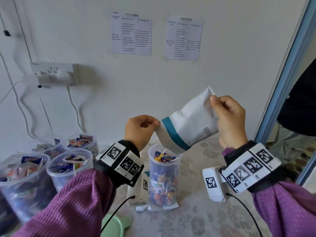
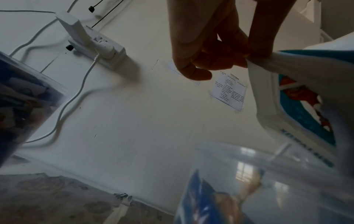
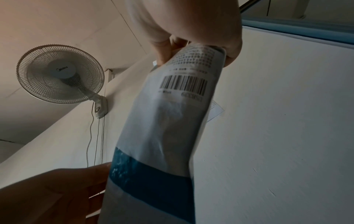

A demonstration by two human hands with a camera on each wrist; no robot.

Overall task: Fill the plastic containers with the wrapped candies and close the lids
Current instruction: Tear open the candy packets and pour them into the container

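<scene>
1. The bench carries a pale floral cloth. At its left stand four tubs, all lidless and full of wrapped candies.
2. The bag is white with a teal band near its mouth and a barcode near its bottom. It hangs tilted, mouth down, over the tall tub, with its lower corner at the tub's rim.
3. The tall tub stands upright at mid-bench, open-topped and nearly full of candies. A flat packet lies under it.
4. The right hand grips the raised bottom end of the bag, with the thumb in front and the fingers curled behind.
5. The left hand pinches the bag's mouth edge between thumb and forefinger. Its other fingers curl loosely.
6. A green lid lies at the near edge of the bench.
7. Two sheets on the wall are headed "INSIGHTTRACE", and the left one also reads "TEAM B". Their smaller text is too fine to read.
8. The wall fan, seen from the right wrist, reads "Midea".
9. The bag's small print is blurred.
</scene>
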